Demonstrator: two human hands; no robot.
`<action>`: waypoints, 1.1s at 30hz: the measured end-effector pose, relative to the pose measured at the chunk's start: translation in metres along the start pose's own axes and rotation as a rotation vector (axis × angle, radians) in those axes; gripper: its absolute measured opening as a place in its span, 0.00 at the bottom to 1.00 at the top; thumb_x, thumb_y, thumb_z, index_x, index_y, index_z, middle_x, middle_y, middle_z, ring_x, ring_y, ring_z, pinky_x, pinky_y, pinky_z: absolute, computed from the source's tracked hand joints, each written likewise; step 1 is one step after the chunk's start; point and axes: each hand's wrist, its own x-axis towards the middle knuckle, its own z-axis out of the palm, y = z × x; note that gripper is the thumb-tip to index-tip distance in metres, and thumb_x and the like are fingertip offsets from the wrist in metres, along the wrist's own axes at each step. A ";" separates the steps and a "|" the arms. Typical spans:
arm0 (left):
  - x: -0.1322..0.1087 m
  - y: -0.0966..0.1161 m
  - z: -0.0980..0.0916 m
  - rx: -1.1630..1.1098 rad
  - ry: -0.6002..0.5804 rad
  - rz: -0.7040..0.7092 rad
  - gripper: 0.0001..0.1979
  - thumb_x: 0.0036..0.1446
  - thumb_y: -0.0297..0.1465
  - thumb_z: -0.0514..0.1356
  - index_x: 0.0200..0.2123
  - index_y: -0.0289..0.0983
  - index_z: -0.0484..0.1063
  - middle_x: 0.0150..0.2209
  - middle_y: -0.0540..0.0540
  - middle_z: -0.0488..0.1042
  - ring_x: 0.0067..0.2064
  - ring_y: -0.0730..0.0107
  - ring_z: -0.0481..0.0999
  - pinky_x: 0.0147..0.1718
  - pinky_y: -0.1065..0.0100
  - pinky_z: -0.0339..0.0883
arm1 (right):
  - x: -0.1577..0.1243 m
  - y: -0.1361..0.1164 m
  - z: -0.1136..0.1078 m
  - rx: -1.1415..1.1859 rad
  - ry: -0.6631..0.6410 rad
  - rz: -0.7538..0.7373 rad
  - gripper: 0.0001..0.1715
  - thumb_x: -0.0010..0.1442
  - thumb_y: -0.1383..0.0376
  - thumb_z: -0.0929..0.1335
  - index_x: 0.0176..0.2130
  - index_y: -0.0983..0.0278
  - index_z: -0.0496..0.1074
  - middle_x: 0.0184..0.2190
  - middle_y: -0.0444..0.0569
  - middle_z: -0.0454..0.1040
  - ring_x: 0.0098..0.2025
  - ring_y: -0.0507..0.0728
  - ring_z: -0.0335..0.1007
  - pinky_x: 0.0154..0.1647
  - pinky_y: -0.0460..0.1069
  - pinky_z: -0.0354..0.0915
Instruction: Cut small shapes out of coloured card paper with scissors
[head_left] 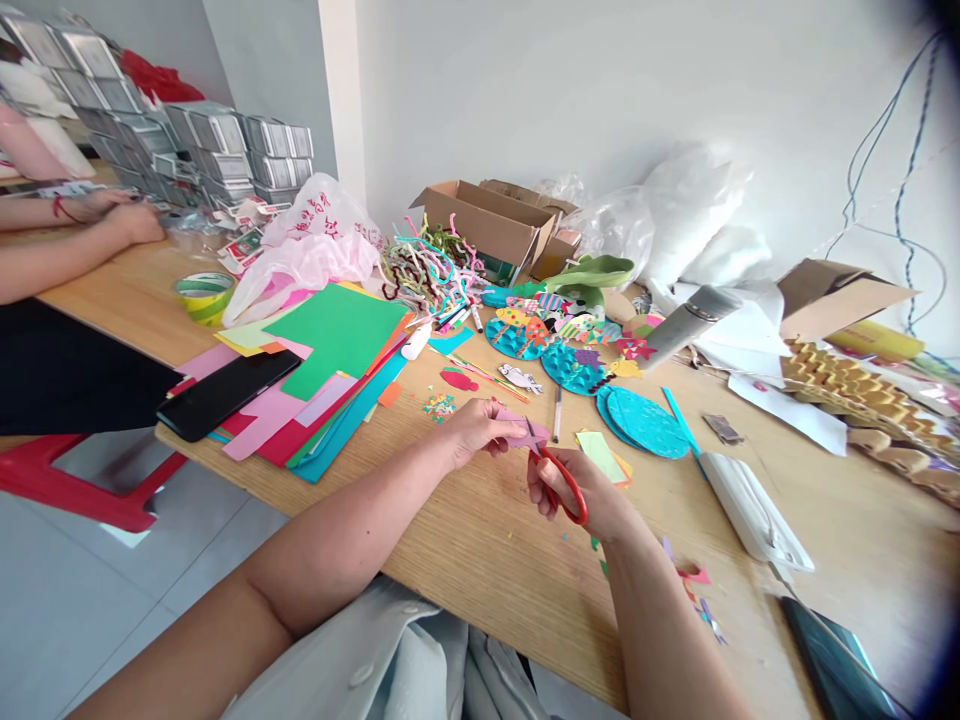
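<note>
Above the table's near part, my left hand [480,432] pinches a small piece of pink paper [519,428]. My right hand [574,485] is wrapped round the handles of red-handled scissors [566,488], whose blades meet the pink paper. Just beyond the hands lie a red paper fish [459,379], a white patterned paper fish [520,378] and a pen [557,414]. Tiny paper scraps [439,406] are heaped left of my fingers. Pale green paper [600,455] rests to the right of the scissors.
Stacked coloured paper [345,335] bears a black phone [229,393] at left. Blue discs [645,422], decorated fish, a grey bottle [690,325] and a white power bank [754,510] lie rightward. Cardboard boxes [487,222] stand behind. Another person's hands [127,215] rest at far left.
</note>
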 end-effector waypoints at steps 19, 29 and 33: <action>0.001 0.001 0.000 -0.040 0.079 0.033 0.11 0.38 0.35 0.63 0.23 0.34 0.68 0.22 0.52 0.67 0.20 0.80 0.62 0.18 0.75 0.54 | 0.001 -0.004 0.002 0.024 0.023 0.006 0.32 0.51 0.39 0.64 0.22 0.65 0.65 0.17 0.45 0.69 0.16 0.49 0.64 0.16 0.44 0.60; 0.002 -0.001 0.000 -0.138 0.062 -0.012 0.15 0.34 0.34 0.68 0.26 0.33 0.70 0.23 0.51 0.69 0.20 0.82 0.63 0.19 0.75 0.52 | 0.002 0.002 0.001 0.096 0.020 -0.015 0.32 0.52 0.38 0.62 0.25 0.64 0.66 0.18 0.45 0.70 0.17 0.50 0.64 0.17 0.44 0.61; 0.003 -0.002 -0.002 -0.186 0.046 -0.014 0.15 0.35 0.34 0.69 0.26 0.33 0.70 0.23 0.50 0.70 0.20 0.82 0.64 0.19 0.75 0.52 | 0.001 0.004 -0.001 0.113 0.002 -0.016 0.32 0.52 0.39 0.63 0.26 0.65 0.68 0.20 0.46 0.71 0.19 0.51 0.67 0.18 0.44 0.62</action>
